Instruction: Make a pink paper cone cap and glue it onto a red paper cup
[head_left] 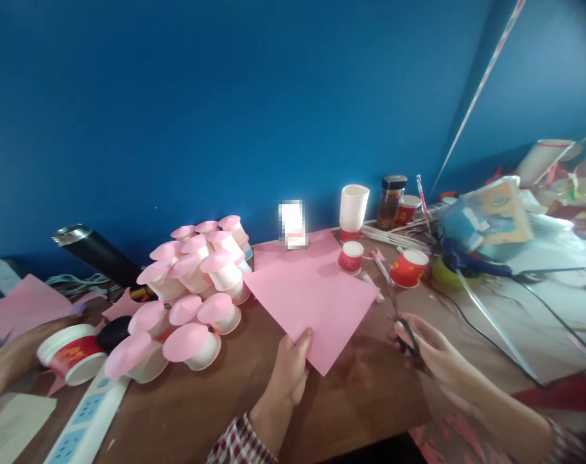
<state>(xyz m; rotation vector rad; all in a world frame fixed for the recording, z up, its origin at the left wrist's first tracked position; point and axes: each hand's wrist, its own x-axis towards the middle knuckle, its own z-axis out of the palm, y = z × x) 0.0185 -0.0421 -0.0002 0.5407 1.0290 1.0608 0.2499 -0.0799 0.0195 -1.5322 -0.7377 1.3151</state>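
Observation:
A square sheet of pink paper (316, 296) is pinched at its near edge by my left hand (291, 367), thumb on top. The sheet lies tilted over another pink sheet (273, 254) at the back of the table. To the right, my right hand (421, 345) is closed around the black handles of a pair of scissors (405, 328), whose blades point away toward the cups. A small red and white paper cup (351, 258) stands just beyond the paper's right corner. Another red cup (409, 267) is near the scissor blades.
Several cups topped with pink paper discs (191, 341) crowd the left. A co-worker's hand (31, 338) is beside a cup (75, 354) and a power strip (87, 412). Stacked cups (354, 209), a dark-lidded jar (392, 201) and plastic bags (490, 219) stand toward the blue wall.

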